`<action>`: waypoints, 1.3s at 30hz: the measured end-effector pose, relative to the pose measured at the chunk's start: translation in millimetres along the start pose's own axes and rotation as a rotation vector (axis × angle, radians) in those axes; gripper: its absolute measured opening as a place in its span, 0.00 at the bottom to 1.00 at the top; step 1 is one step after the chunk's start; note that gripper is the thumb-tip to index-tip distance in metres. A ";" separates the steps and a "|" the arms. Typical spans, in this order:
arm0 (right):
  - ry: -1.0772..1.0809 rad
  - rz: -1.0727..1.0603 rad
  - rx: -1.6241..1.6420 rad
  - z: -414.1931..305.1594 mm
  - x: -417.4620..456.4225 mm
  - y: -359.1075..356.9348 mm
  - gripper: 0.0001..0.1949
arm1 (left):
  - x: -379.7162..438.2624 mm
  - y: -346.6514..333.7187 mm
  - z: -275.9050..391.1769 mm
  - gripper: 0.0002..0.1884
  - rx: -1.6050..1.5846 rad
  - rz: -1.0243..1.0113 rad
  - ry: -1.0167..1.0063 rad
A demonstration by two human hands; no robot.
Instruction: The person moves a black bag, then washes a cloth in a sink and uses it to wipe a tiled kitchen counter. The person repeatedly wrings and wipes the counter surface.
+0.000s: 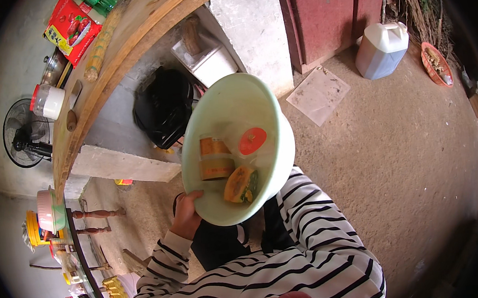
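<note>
A large pale green plastic basin (229,100) is held tilted in front of my body, its inside facing the camera. My left hand (186,215) grips its rim at the lower left, thumb over the edge. My right arm, in a striped sleeve, reaches to the basin's right side, and the hand itself is hidden behind it. Inside lie an orange-labelled container (213,146), another round container (217,167) touching it, a cut piece of pumpkin or similar squash (237,184) with green rind, and clear plastic bearing a red oval label (252,141).
A wooden counter (119,45) at upper left bears a knife (75,94), a jar (48,101) and a red packet (72,32). Beneath are a black bag-like item (165,108) and white box (212,63). A plastic jug (382,52) and orange basket (437,64) stand on the floor.
</note>
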State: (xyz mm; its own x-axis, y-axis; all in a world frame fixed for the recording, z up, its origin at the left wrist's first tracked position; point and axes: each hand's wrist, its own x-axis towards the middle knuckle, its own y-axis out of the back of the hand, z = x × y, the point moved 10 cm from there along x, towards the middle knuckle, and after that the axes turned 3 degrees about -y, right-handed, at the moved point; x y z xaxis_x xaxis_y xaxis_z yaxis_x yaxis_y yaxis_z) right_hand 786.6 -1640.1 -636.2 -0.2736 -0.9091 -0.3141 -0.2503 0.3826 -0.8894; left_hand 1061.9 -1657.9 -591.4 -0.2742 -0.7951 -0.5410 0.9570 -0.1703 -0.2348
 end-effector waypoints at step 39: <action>0.001 0.050 0.326 63.6 -35.6 43.7 0.22 | 51.6 -11.1 -8.4 0.18 0.011 0.034 -0.078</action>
State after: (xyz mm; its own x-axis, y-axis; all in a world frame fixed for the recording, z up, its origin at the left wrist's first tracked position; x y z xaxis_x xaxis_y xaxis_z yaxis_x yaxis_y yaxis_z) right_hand 844.5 -1601.5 -685.0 -0.2788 -0.8904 -0.3599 0.0737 0.3538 -0.9324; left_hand 1036.4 -1692.2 -623.5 -0.2342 -0.8431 -0.4841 0.9667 -0.1491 -0.2081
